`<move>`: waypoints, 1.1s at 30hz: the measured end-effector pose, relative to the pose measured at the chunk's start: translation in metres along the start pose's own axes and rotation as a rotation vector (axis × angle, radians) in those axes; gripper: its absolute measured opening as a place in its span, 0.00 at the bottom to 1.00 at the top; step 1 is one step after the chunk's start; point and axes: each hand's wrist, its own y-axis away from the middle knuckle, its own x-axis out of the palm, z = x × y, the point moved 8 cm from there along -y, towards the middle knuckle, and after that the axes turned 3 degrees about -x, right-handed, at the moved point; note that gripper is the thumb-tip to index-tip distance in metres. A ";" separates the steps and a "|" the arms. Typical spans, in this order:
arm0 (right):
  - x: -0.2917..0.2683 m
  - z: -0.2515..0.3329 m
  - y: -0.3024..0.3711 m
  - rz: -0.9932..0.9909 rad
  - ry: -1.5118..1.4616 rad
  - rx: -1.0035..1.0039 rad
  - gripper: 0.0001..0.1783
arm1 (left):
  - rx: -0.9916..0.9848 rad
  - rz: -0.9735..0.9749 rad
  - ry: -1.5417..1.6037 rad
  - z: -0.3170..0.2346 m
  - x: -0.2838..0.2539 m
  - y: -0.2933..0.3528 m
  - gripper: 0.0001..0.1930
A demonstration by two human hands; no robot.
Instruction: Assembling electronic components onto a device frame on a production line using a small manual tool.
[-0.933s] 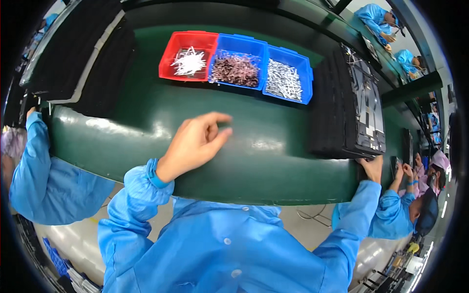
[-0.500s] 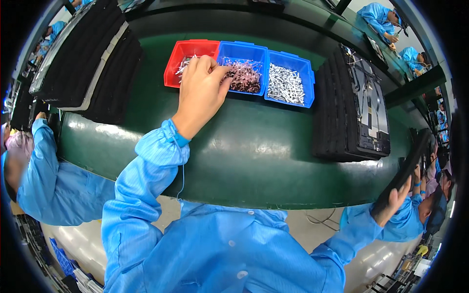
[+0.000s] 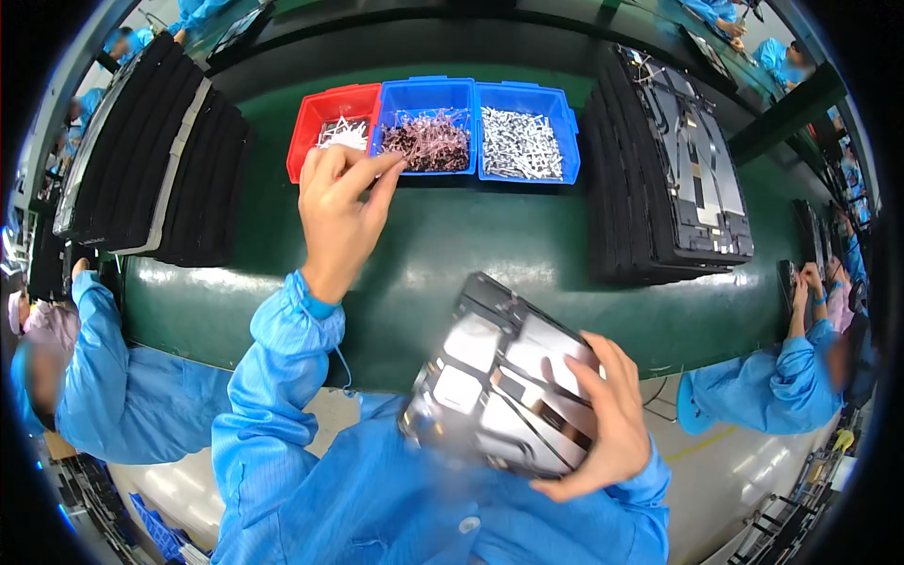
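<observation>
My right hand (image 3: 612, 414) grips the right side of a flat electronic device (image 3: 537, 400), a black frame with silver plates and dark cables showing. It is tilted, over the table's front edge and my lap. My left hand (image 3: 339, 202) is raised in front of the bins, thumb and finger pinched together; whatever sits between the fingertips is too small to make out. Just beyond those fingertips is a blue bin (image 3: 428, 91) of small pinkish, dark-ended pieces (image 3: 433, 141). To its left stands a red bin (image 3: 306, 141) with white pieces (image 3: 344, 132), partly hidden by my left hand.
A second blue bin (image 3: 527, 91) holds small white and grey pieces (image 3: 520, 143). Tall stacks of dark padded layers stand at left (image 3: 179, 179) and right (image 3: 631, 179), the right one topped by a similar device (image 3: 697, 160). Co-workers in blue sit on both sides (image 3: 141, 395).
My right hand has brought the device from the far right to in front of my body, turning its silver face up. My left hand has drawn back from the bins toward me.
</observation>
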 end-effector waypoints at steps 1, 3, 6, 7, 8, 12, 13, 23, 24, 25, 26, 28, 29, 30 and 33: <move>0.010 -0.005 -0.006 -0.014 0.052 0.019 0.66 | -0.021 0.027 0.002 0.001 -0.002 0.009 0.10; 0.027 -0.013 -0.019 -0.054 0.170 0.046 0.63 | -0.054 0.073 0.004 0.003 -0.014 0.026 0.12; 0.035 -0.024 -0.037 -0.165 0.294 0.114 0.64 | -0.167 0.180 0.012 0.016 -0.020 0.058 0.12; 0.038 -0.027 -0.041 -0.198 0.334 0.146 0.64 | -0.178 0.201 0.014 0.019 -0.023 0.067 0.12; 0.042 -0.031 -0.042 -0.242 0.380 0.199 0.64 | -0.181 0.210 0.008 0.023 -0.026 0.075 0.12; 0.057 -0.030 -0.054 -0.320 0.531 0.289 0.62 | -0.290 0.317 0.000 0.044 -0.035 0.099 0.12; 0.059 -0.031 -0.054 -0.350 0.541 0.329 0.62 | -0.364 0.344 0.021 0.054 -0.037 0.104 0.12; 0.065 -0.018 -0.051 -0.231 0.587 0.286 0.64 | -0.152 0.340 0.049 0.021 0.008 0.062 0.12; 0.066 -0.013 -0.050 -0.220 0.588 0.276 0.65 | -0.058 0.333 0.057 0.013 0.017 0.058 0.12; 0.071 -0.014 -0.047 -0.189 0.568 0.310 0.69 | -0.066 0.324 0.059 0.016 0.023 0.058 0.12; 0.075 -0.014 -0.047 -0.187 0.573 0.306 0.69 | -0.033 0.335 0.016 0.017 0.031 0.060 0.11; 0.078 -0.016 -0.046 -0.211 0.594 0.314 0.70 | -0.002 0.344 -0.031 0.017 0.034 0.062 0.11; 0.079 -0.016 -0.044 -0.225 0.598 0.323 0.70 | 0.011 0.333 -0.069 0.017 0.031 0.061 0.09; 0.078 -0.016 -0.043 -0.224 0.597 0.327 0.70 | 0.025 0.323 -0.108 0.018 0.027 0.061 0.07; 0.076 -0.012 -0.043 -0.237 0.651 0.303 0.68 | 0.032 0.304 -0.153 0.029 0.017 0.072 0.06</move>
